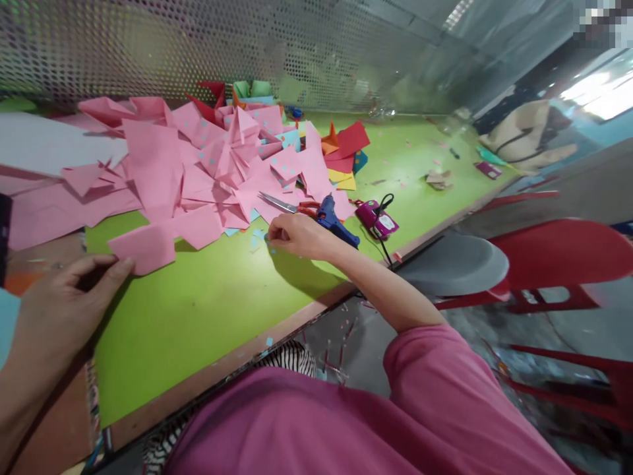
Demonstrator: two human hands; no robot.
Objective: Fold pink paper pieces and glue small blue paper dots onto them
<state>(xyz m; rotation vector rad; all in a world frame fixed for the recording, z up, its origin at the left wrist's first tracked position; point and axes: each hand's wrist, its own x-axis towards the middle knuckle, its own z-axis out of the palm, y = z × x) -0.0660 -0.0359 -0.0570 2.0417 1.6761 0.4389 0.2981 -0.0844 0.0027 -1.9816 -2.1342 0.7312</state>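
Observation:
My left hand (84, 284) pinches the edge of a folded pink paper piece (143, 248) at the left side of the green table (198, 316). Curled fingers and thumb of my right hand (297, 235) hover close to small light-blue paper bits (257, 237); whether anything is between the fingertips is too small to tell. Scissors (284, 203) with orange handles lie just behind the right hand, beside a blue glue gun (336, 223). A large heap of pink paper pieces (153, 158) spreads behind both hands.
A purple box (376, 219) with a black cable lies right of the glue gun. Red, yellow and orange papers (349, 145) sit behind it. Perforated metal sheeting (173, 53) stands along the back. Grey and red stools (455, 264) are at the right, near the table's edge.

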